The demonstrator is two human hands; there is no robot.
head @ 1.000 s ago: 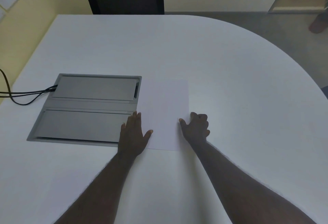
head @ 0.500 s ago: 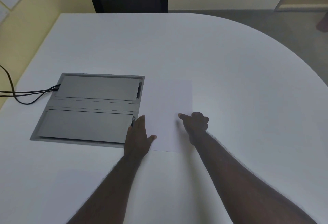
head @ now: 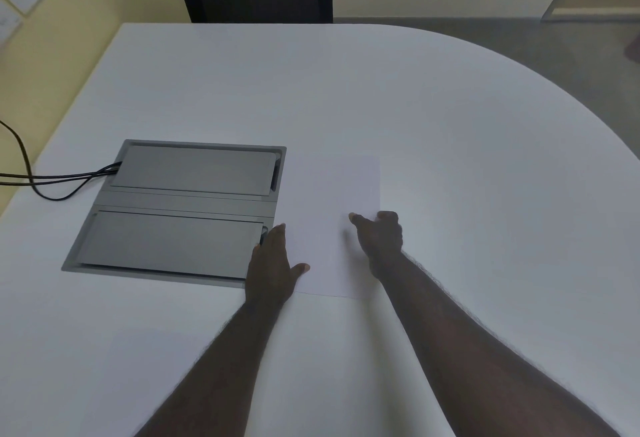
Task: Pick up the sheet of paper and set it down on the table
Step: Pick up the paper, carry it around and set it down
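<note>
Sheet of paper [head: 332, 222]: flat on table [head: 450, 159]. Left hand [head: 272, 265] at its 9 o'clock edge, fingers spread flat. Right hand [head: 381, 237] at 3 o'clock, fingers curled; grip unclear.

Sheet of paper [head: 332, 215]: plain white, unmarked, rectangular, long axis running away from the viewer. Lies flat on the white table [head: 467, 159], barely contrasting with it. Near edge faintly visible; left edge sits just beside the grey recessed panel [head: 180, 208]. No visible folds or curl.
</note>
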